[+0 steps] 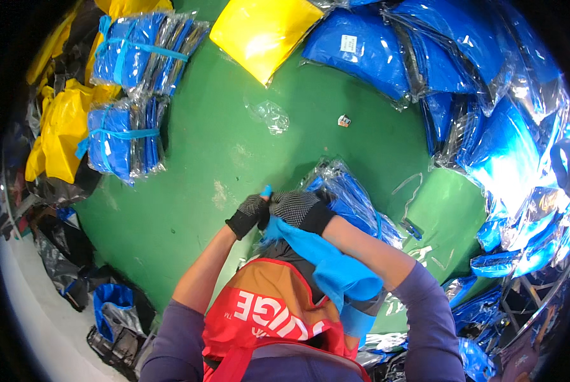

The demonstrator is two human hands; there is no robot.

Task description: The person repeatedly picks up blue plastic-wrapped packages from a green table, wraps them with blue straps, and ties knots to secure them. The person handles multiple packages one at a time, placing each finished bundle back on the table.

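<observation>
Both my hands wear dark gloves with pale dots and meet in front of my lap. My left hand [251, 214] is closed on the end of a light blue cloth strip [320, 254], a bit of which sticks up above the fingers. Right beside it, my right hand [298, 209] is closed on the same strip. The rest of the strip hangs over my lap in a loose roll under the right forearm. Just beyond the right hand lies a bundle of blue pieces in clear plastic [355, 204], partly hidden by my arm.
Two strapped blue packs [129, 54] [122, 141] lie at the left beside yellow bags [65, 134]. A yellow sheet [266, 32] lies at the top. Heaps of wrapped blue packs [361, 54] line the right. Plastic scrap [272, 118] is on the green floor [202, 140].
</observation>
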